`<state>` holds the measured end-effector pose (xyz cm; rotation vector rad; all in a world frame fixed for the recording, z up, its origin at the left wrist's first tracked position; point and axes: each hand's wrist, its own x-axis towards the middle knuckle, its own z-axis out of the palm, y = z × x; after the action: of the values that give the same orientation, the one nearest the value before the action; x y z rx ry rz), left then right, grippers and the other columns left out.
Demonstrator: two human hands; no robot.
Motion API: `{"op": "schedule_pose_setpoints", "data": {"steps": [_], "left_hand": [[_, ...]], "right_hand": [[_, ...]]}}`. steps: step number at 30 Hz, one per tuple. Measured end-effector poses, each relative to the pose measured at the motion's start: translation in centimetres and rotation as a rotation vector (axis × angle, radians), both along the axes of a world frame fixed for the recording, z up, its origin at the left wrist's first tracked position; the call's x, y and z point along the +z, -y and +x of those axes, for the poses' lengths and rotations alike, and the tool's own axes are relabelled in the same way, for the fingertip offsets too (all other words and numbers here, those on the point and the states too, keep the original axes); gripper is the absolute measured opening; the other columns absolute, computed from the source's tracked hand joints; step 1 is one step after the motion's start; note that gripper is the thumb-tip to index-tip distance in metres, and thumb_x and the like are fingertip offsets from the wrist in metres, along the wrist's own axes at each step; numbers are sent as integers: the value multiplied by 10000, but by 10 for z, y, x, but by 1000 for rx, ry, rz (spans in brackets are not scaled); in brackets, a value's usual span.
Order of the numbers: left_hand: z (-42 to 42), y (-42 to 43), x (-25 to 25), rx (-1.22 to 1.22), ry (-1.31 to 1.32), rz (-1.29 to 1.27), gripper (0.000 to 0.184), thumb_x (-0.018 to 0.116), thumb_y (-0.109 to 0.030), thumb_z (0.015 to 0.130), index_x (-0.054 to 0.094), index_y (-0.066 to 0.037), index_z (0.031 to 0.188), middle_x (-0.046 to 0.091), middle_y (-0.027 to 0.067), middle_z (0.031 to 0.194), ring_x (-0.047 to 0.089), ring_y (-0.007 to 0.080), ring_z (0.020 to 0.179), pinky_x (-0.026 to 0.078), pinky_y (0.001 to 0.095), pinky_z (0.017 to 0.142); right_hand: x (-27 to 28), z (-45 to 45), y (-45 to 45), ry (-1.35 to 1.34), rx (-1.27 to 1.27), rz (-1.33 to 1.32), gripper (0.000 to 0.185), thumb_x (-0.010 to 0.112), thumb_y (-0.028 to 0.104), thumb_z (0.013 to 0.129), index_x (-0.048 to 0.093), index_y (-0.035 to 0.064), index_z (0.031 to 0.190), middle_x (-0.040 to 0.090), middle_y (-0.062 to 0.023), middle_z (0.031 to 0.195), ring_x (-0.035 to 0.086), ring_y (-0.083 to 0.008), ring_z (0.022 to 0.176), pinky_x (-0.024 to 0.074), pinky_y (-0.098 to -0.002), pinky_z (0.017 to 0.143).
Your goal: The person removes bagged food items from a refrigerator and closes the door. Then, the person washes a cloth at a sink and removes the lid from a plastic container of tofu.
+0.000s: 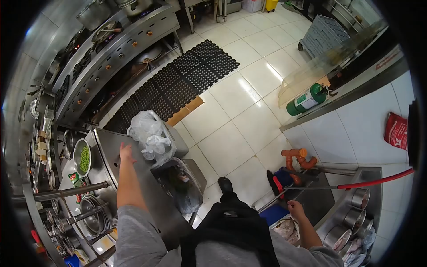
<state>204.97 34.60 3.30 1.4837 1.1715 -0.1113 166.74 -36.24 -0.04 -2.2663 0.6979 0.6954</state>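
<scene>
Left hand (126, 153) open, empty, over the smooth steel tabletop (161, 218)!
Crumpled translucent plastic bag (149, 131) crowds its far corner; right hand (296, 210) half-curled, contents unclear.

Left arm (130, 189) was out long in front, elbow near straight, forearm bare. Left hand (127, 152) sat at the end of it, back of the hand up, fingers spread, thumb off to the inner side. Right arm (308, 231) was bent, bare forearm angled forward and inward, closer to the body. Right hand (295, 209) hung with fingers curled loosely; too small to tell if fully closed. Hands were well apart, left farther forward. One foot (226, 184) showed between the arms, toe forward.
</scene>
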Motion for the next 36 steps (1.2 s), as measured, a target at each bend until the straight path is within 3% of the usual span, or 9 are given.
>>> {"op": "schedule_pose_setpoints", "data": {"steps": [5,9,15,22,23,24,26,27,36], "left_hand": [[-3,-15,-52,-224,266,306,530,587,-280,839,411,-291,1339,411,129,1375,339,316,1277,338,491,989],[-16,35,-20,-460,140,892,240,663,-321,769,716,-185,959,644,90,1057,592,296,991,442,392,893],[-75,116,118,-552,451,962,195,687,-224,773,712,-71,892,683,131,875,643,254,794,497,358,745],[-135,183,192,-706,762,1000,332,626,-302,841,587,20,769,622,108,697,539,229,627,454,359,668],[-137,193,196,-844,653,884,250,589,-251,857,621,-56,1011,638,143,978,595,250,818,459,356,761],[-144,208,190,-887,676,885,250,589,-251,857,621,-56,1011,638,143,978,595,250,818,459,356,761],[-157,244,178,-1092,626,1554,471,560,-184,856,462,-269,1309,387,159,1381,475,314,1166,411,450,905],[-212,287,208,-1124,325,1349,768,569,-117,826,191,-464,1397,22,112,1521,199,379,1349,285,610,981],[-450,440,184,-1622,835,1409,864,712,-160,731,226,-349,1420,-27,115,1518,59,395,1375,196,669,996]], "right_hand": [[6,-11,-10,95,-41,-33,217,588,113,793,640,36,989,629,-143,969,613,-287,900,474,-343,813],[18,-33,-28,319,250,-42,253,597,179,787,617,64,1012,563,-155,990,546,-320,999,451,-381,850],[136,-120,-92,493,158,-337,314,628,211,778,597,129,1080,499,-106,1225,508,-304,1104,433,-430,890],[178,-306,-124,742,-68,-506,248,621,171,756,621,133,1001,459,-87,1247,416,-269,1176,381,-456,870],[179,-329,-130,774,-98,-536,244,620,167,754,624,138,996,458,-86,1248,413,-272,1178,380,-457,871],[181,-350,-135,766,-146,-542,244,620,167,754,624,138,996,458,-86,1248,413,-272,1178,380,-457,871],[188,-388,-143,780,-212,-564,224,618,165,756,628,139,978,456,-87,1249,408,-278,1180,379,-461,877],[188,-406,-147,778,-253,-564,232,634,160,751,631,148,982,455,-89,1253,411,-294,1180,360,-474,916],[219,-571,-164,618,-480,-777,196,628,158,751,648,173,945,457,-70,1244,412,-290,1183,371,-468,896]]}}
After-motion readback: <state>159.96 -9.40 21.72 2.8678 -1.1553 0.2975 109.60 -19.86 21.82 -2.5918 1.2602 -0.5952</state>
